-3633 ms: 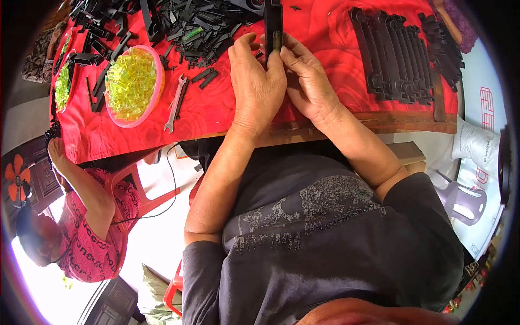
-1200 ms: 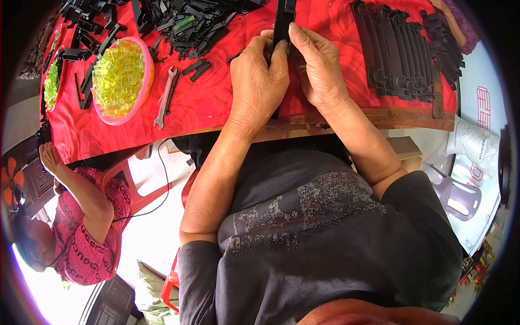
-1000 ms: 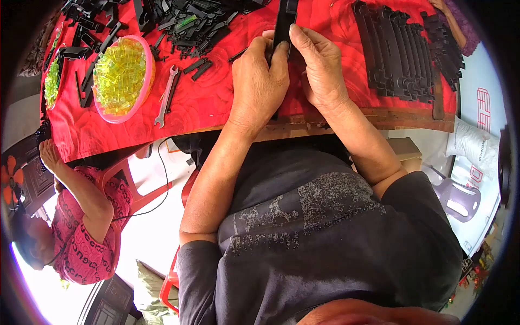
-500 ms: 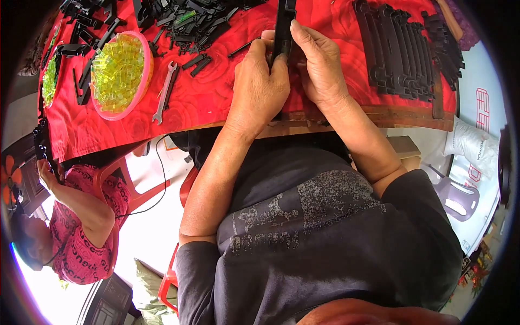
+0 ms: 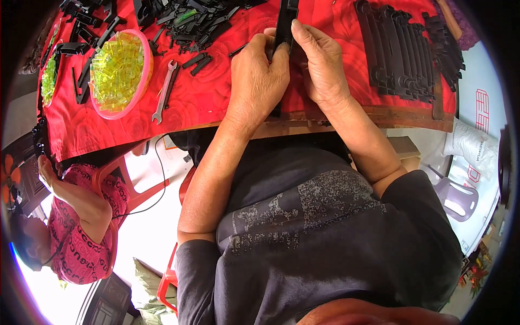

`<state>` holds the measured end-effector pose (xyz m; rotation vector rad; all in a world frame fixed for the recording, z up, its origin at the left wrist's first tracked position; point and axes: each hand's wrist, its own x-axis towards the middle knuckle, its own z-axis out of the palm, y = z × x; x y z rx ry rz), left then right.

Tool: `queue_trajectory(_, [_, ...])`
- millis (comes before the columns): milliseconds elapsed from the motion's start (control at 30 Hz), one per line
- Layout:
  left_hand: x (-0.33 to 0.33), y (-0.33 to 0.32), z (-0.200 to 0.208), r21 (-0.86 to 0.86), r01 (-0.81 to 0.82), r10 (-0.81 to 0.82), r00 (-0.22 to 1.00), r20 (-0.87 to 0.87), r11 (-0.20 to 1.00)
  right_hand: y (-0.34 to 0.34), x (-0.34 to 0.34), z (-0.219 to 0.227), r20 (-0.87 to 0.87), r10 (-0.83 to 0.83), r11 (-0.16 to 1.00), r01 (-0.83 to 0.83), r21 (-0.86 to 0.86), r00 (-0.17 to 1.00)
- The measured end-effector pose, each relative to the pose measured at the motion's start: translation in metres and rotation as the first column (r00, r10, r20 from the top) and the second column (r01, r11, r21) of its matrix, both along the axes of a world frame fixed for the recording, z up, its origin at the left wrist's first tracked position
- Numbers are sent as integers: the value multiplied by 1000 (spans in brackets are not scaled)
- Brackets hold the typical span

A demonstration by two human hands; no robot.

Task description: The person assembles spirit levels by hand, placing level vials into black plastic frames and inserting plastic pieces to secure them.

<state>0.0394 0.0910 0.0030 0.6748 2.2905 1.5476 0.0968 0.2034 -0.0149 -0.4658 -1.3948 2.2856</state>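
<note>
The near edge of your red surface (image 5: 208, 105) runs close to you; bare room lies between your left hand (image 5: 259, 76) and the wrench (image 5: 165, 92), and between your right hand (image 5: 326, 70) and the black strips (image 5: 402, 59). Your left fingers grip the long black part (image 5: 286, 24) between both hands; your right thumb meets its side, but you can't tell whether those fingers grip.

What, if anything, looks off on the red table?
A green piece shows in the heap of small black parts; it could be a stray, since yellow-green pieces sit in the pink-rimmed bowl. Nothing looks clearly damaged.
</note>
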Motion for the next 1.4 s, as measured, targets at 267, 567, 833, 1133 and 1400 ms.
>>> queue_trajectory(267, [0,3,5,-24,-44,44,999,-16,999,3,0,-9,30,17,1000,-17,-10,999])
queue_trajectory(567, [2,-5,-8,32,-9,9,1000,-4,999,0,-1,-4,37,7,1000,-6,-26,999])
queue_trajectory(833, [4,-7,-3,23,7,-8,1000,29,1000,2,0,-4,23,22,1000,-22,-14,999])
queue_trajectory(1133, [1,-6,-13,51,46,-45,999,-25,998,2,-1,-2,16,29,999,-28,-34,999])
queue_trajectory(1400, [24,-10,-4,166,47,-14,981,-194,985,12,1,-4,53,42,990,-35,-134,998])
